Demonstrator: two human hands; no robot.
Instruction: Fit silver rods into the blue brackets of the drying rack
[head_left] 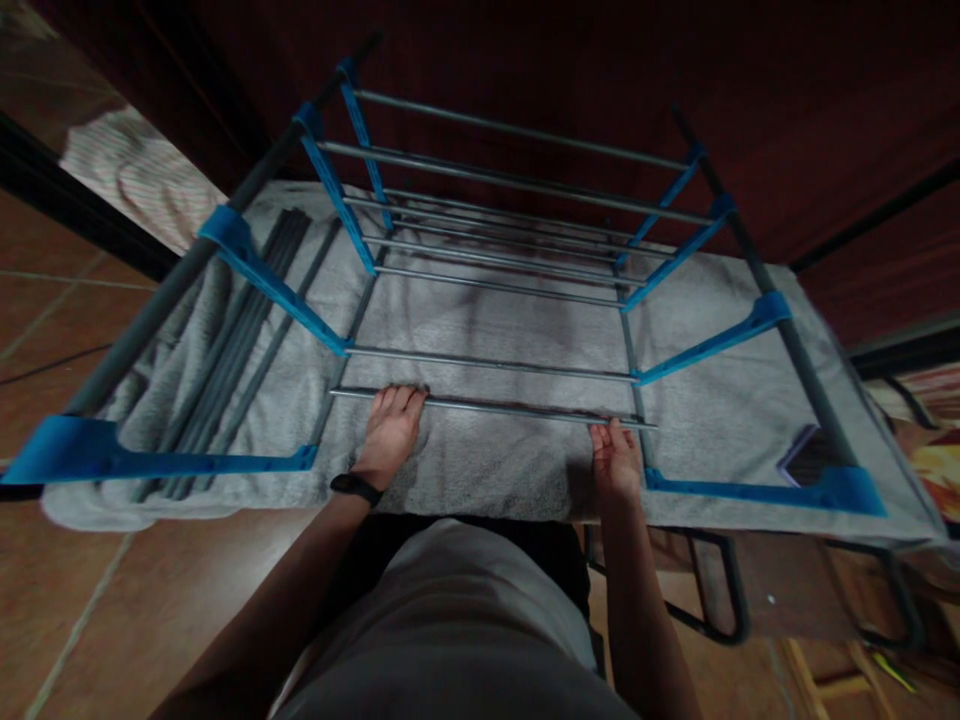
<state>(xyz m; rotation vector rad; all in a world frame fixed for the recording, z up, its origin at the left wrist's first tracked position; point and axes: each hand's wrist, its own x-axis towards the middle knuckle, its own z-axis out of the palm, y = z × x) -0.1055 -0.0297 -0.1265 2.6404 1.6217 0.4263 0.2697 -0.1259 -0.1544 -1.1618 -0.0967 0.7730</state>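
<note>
A thin grey metal rod (510,408) lies crosswise in front of me, spanning the rack's two sides. Near its left end my left hand (395,420) is closed over it from above. My right hand (616,450) pinches the same rod close to its right end. The rack frame has thick grey poles (180,285), blue plastic brackets (277,295) and several rods across its far part. Just beyond the held rod, another crossbar (487,363) runs between two brackets. The nearest blue brackets (765,490) stand on either side of my hands.
A bundle of grey tubes (232,360) lies on the left of the grey towel (480,480) covering the table. A small dark card-like object (801,455) sits at right. Behind stands a dark red panel (540,50). Metal-legged stools (720,590) are below right.
</note>
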